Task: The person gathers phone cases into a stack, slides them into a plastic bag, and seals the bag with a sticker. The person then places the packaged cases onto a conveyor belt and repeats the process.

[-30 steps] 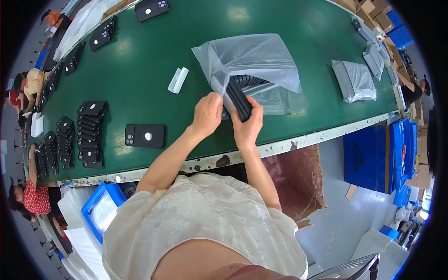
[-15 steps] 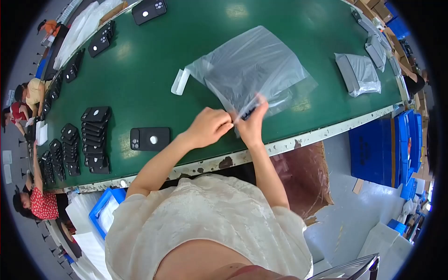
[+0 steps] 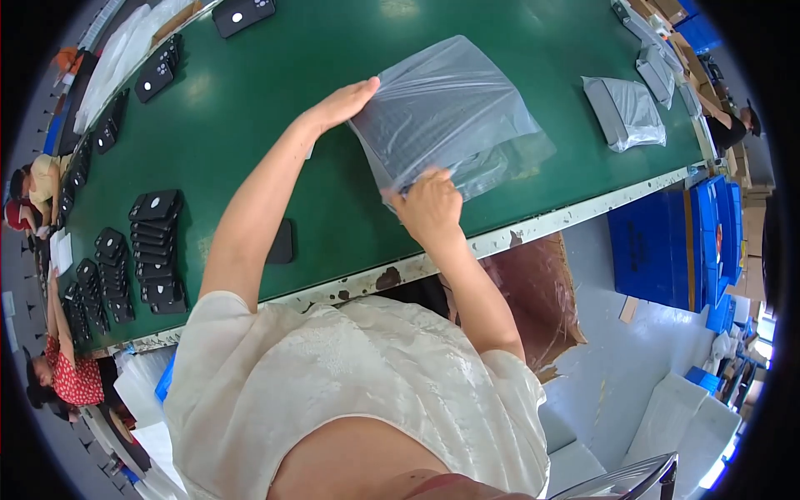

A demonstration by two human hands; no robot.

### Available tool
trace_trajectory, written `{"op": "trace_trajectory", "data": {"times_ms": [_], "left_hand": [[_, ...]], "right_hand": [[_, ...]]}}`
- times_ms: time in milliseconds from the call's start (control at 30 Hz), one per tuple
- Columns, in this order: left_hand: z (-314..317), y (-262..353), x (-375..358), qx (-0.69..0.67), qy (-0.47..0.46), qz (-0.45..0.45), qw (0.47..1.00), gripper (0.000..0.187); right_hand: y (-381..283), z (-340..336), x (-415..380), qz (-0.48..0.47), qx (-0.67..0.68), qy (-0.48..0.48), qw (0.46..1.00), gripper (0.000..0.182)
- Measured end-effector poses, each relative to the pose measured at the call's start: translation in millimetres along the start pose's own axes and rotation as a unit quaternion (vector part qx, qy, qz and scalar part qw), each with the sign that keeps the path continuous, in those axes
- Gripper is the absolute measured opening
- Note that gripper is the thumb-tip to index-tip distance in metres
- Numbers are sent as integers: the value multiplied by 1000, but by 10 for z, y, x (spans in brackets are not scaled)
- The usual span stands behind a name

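A translucent grey plastic bag (image 3: 454,100) lies on the green table. My left hand (image 3: 346,102) grips the bag's upper left corner, fingers pressed together. My right hand (image 3: 429,202) is at its lower left edge, fingers bent and closed on the plastic. The bag's sheet is creased and stretched between the two hands. Under my left forearm a black phone case (image 3: 282,243) is partly hidden. Several stacked black phone cases (image 3: 156,250) stand to the left.
The green table (image 3: 275,50) has a chipped pale edge. A filled grey bag (image 3: 625,114) lies at the right. Blue crates (image 3: 658,250) and an open carton (image 3: 537,300) stand beyond the near edge. A co-worker in red (image 3: 73,379) is at the left.
My left hand has moved up and left from beside my right hand to the bag's upper corner. My right hand has shifted slightly left, and the view has shifted a little.
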State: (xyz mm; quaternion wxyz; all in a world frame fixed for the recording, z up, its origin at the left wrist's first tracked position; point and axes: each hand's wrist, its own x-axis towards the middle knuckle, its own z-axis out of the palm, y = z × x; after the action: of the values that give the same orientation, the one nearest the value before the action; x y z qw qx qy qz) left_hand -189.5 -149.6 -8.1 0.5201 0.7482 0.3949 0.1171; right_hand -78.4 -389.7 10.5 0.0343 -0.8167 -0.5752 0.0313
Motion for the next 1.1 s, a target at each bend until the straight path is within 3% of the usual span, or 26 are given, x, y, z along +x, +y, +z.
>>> {"op": "trace_trajectory", "data": {"times_ms": [67, 100, 167, 233, 267, 400, 533, 700, 833, 900, 967, 1033, 1100], "left_hand": [[4, 117, -69, -16, 16, 4, 1000, 75], [38, 189, -177, 94, 102, 78, 987, 72], [101, 330, -419, 315, 265, 217, 885, 67], [315, 545, -1066, 307, 311, 248, 864, 50], [514, 559, -1349, 293, 280, 227, 886, 45], [936, 110, -1513, 253, 221, 209, 918, 29], [853, 62, -1479, 298, 162, 280, 898, 18], [859, 95, -1601, 306, 144, 270, 902, 12], [420, -16, -1525, 356, 173, 173, 902, 10], [214, 15, -1544, 323, 145, 122, 927, 13], [144, -35, -1559, 296, 139, 86, 941, 15], [106, -209, -1564, 335, 365, 102, 863, 26], [52, -451, -1383, 279, 427, 24, 860, 31]], "right_hand": [[-8, -1, -18, -24, 17, 21, 999, 53], [-7, 5, -31, -47, 38, 42, 997, 49], [42, 17, -26, -76, 61, 68, 993, 44], [200, 42, -20, -155, 123, 187, 962, 37], [230, 94, -38, -187, 156, 239, 940, 33], [311, 371, 122, -270, 282, 240, 889, 25], [206, 497, 141, -256, 313, 179, 897, 20], [-100, 551, 563, -228, 258, 105, 933, 17], [-301, 460, 801, -214, 208, -12, 954, 19], [-109, 586, 851, -242, 307, 182, 902, 28], [121, 453, 756, -241, 296, 220, 898, 26], [221, 365, 614, -244, 288, 252, 891, 25], [210, 345, 485, -247, 376, 168, 877, 22]]}}
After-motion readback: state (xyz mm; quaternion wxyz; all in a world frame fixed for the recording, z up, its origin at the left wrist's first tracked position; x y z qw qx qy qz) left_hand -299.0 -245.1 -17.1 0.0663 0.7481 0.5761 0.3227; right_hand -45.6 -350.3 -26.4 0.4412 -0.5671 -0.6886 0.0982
